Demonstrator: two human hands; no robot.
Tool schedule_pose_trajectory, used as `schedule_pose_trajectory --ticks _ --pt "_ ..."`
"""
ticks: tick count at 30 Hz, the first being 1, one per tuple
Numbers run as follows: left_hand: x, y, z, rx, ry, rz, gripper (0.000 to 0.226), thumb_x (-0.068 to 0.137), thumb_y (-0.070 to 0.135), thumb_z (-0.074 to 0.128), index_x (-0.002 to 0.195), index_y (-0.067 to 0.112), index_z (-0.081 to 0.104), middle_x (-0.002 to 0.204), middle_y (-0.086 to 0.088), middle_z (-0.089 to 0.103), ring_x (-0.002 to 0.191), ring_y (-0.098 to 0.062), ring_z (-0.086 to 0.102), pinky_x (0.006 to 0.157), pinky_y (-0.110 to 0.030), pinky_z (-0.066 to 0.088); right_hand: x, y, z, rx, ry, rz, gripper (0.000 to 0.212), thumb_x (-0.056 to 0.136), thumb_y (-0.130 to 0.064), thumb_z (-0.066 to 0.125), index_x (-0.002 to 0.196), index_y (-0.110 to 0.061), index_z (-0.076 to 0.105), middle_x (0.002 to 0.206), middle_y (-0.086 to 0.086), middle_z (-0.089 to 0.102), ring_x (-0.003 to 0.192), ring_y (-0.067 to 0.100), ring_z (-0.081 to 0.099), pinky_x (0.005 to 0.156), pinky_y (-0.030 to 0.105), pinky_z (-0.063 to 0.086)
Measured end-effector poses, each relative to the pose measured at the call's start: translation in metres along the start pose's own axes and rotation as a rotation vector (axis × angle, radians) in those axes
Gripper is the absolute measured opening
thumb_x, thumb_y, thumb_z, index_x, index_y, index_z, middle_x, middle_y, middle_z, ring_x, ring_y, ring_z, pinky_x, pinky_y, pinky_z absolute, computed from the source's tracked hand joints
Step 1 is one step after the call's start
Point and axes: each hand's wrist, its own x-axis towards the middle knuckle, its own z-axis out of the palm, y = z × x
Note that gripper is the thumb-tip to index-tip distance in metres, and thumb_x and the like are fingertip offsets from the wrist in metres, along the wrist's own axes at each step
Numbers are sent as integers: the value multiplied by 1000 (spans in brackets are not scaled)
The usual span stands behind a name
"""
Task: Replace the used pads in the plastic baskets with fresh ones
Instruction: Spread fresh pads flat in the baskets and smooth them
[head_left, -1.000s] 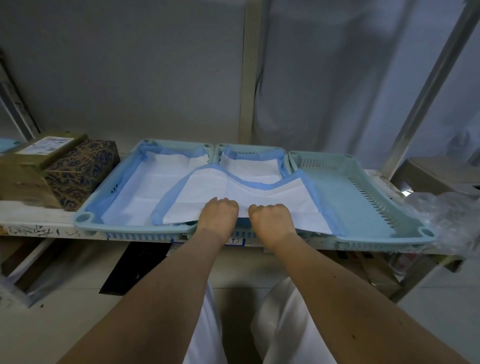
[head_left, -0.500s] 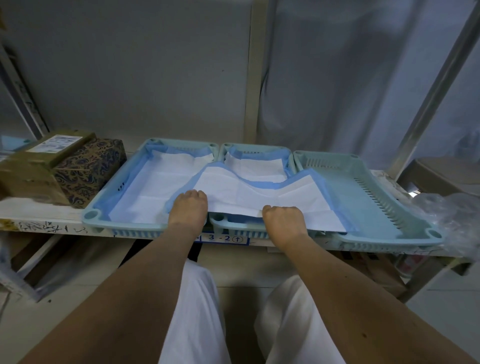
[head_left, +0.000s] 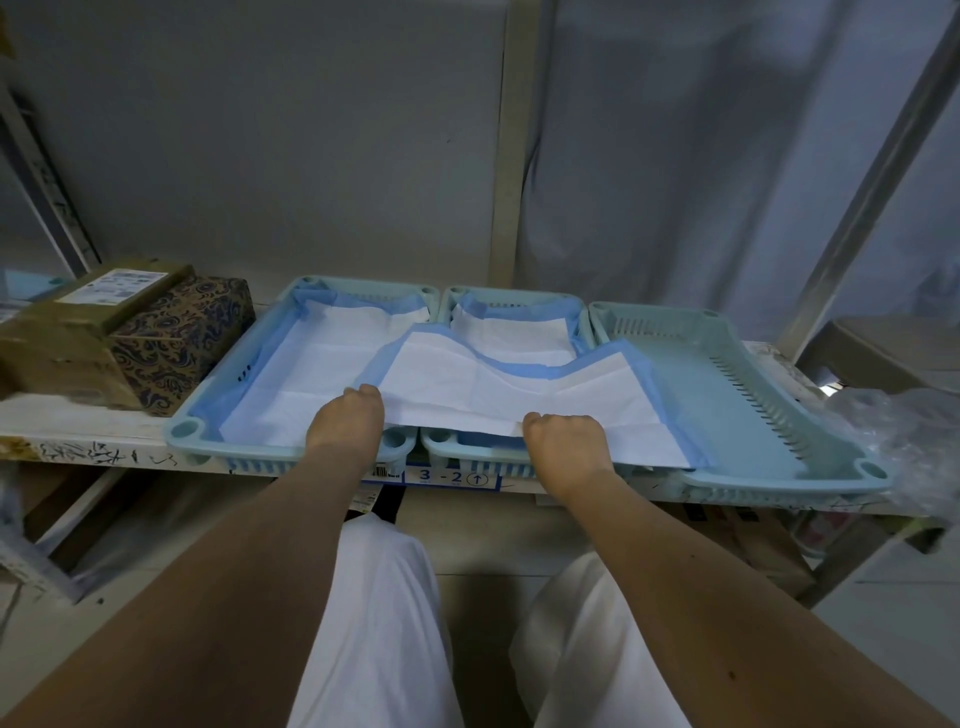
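Note:
Three pale teal plastic baskets stand side by side on a shelf. The left basket (head_left: 182, 431) and the middle basket (head_left: 447, 293) each hold a white pad with a blue border. The right basket (head_left: 748, 415) is bare inside. A loose white pad with blue edging (head_left: 498, 389) lies spread across the middle basket and over the rim of the right one. My left hand (head_left: 345, 423) grips its near left corner. My right hand (head_left: 563, 441) grips its near edge further right.
A brown cardboard box (head_left: 67, 332) and a dark patterned box (head_left: 176, 338) sit on the shelf left of the baskets. Crumpled clear plastic (head_left: 914, 436) lies at the right end. A slanted metal post (head_left: 872, 171) rises at the right. A label reading 3-2 (head_left: 441, 475) marks the shelf edge.
My hands started close together on the pad's near edge and have spread apart along it, the left one going left. The pad now lies wider and flatter over the middle basket.

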Motion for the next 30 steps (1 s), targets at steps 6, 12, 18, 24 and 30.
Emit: schedule_pose_trajectory --ticks 6,12,18,24,30 --pt "-3 -8 -2 -62 -47 -93 28 89 0 53 116 -1 50 113 -14 62 103 -27 61 82 -30 49 -1 2 -2 -2 -17 12 26 84 -2 56 109 -10 52 99 4 67 87 22 65 66 26 37" --pt "-2 -6 -3 -112 4 -98 31 88 -2 53 118 -1 49 112 -15 60 101 -28 62 81 -30 49 -2 2 -5 -5 -20 18 27 85 -4 57 110 -10 52 100 4 66 88 23 65 68 27 38" --pt "5 -12 5 -182 37 -222 64 86 10 59 139 -3 26 137 -21 37 128 -30 39 104 -33 38 0 1 -9 23 -24 21 31 85 -5 58 115 -11 49 102 4 65 90 23 65 68 28 41" --pt "-4 15 -20 -891 59 -791 55 87 13 59 135 1 36 138 -19 35 126 -32 39 102 -41 36 3 2 -18 108 -30 179 26 90 -9 51 116 -12 53 108 7 64 97 25 63 69 28 41" --pt "-23 81 -51 -1924 -84 -947 45 95 48 39 120 13 52 112 -8 52 94 -28 50 88 -37 48 11 -1 -40 154 -14 323 26 88 -4 51 112 -13 57 105 5 66 97 24 64 68 26 41"
